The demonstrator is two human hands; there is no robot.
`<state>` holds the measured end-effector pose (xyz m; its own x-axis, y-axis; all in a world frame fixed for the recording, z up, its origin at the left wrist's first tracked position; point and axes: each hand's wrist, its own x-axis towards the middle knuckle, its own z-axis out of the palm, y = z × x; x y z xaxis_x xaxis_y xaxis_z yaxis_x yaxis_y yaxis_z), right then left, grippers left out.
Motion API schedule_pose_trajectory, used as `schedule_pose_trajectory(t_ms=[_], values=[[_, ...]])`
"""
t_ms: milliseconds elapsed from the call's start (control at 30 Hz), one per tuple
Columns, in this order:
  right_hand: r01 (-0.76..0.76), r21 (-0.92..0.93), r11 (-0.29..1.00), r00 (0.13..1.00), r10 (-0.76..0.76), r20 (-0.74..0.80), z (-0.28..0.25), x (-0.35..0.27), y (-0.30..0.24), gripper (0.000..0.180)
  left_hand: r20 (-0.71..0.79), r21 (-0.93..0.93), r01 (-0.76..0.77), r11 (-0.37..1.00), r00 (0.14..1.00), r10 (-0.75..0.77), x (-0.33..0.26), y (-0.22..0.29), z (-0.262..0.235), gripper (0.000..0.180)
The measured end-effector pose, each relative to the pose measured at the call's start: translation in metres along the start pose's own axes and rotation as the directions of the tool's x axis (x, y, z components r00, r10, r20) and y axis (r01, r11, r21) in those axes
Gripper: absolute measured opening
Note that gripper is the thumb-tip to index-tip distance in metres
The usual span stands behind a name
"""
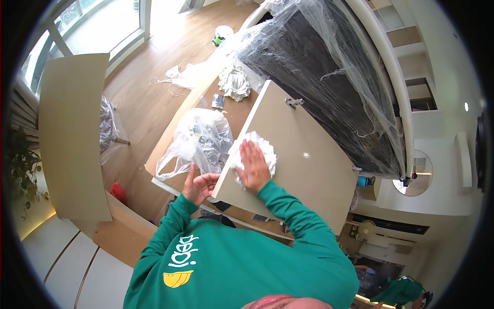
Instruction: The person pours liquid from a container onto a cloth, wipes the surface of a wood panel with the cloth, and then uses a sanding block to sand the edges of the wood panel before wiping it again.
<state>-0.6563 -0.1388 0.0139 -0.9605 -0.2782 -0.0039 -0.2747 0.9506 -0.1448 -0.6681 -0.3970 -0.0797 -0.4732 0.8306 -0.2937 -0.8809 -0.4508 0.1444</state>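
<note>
"White cloth [269,153]: bunched, on the beige panel [309,175], close to its left edge. What's on top of it?"

"Right hand [253,167], back upward, fingers straight and side by side. Grip open and flat, cloth spread out beneath it against the panel."

"And the left hand [199,188]?"

"By the panel's near left corner. Thumb raised, apart from the fingers, so that grip is open too. Whether the fingertips touch the edge, cannot tell."

"Panel itself?"

"Over the brown-topped desk [240,114], in front of the person. Glossy face up; metal hinge [294,103] near its far edge."

"Left of it, on the desk?"

"Clear plastic bag [203,136], contents hard to make out. Beyond it, a small grey item [218,101], then a crumpled white bundle [234,83]."

"Farther off?"

"Green-and-white bucket [222,35] on the wooden floor [170,49]. Plastic sheeting [309,62] over something dark, past the panel's far edge."
</note>
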Motion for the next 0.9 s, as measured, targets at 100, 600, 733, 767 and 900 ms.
schedule_pose_trajectory(t_ms=[100, 600, 733, 767, 900], values=[[0.081, 0.04, 0.996, 0.995, -0.083, 0.053, -0.01, -0.003, 0.011, 0.08, -0.004, -0.014, 0.001, 1.0, 1.0, -0.001, -0.001, -0.004, 0.0, 0.106], [-0.608, -0.061, 0.792, 0.752, 0.549, -0.364, 0.007, -0.016, 0.218, 0.072, -0.044, 0.007, -0.057, 0.998, 0.997, 0.058, -0.01, -0.003, 0.011, 0.103], [-0.924, 0.009, 0.383, 0.342, 0.834, -0.433, -0.007, -0.074, 0.291, 0.07, 0.039, -0.002, -0.031, 1.0, 0.999, 0.032, -0.006, -0.005, 0.008, 0.103], [-0.911, -0.004, 0.412, 0.373, 0.82, -0.434, 0.001, -0.063, 0.281, 0.07, 0.029, 0.013, -0.04, 0.999, 0.999, 0.039, -0.005, -0.007, 0.006, 0.103], [-0.375, -0.091, 0.922, 0.869, 0.316, -0.379, 0.028, 0.024, 0.176, 0.069, -0.011, 0.005, -0.067, 0.998, 0.998, 0.067, -0.007, -0.01, 0.001, 0.103]])
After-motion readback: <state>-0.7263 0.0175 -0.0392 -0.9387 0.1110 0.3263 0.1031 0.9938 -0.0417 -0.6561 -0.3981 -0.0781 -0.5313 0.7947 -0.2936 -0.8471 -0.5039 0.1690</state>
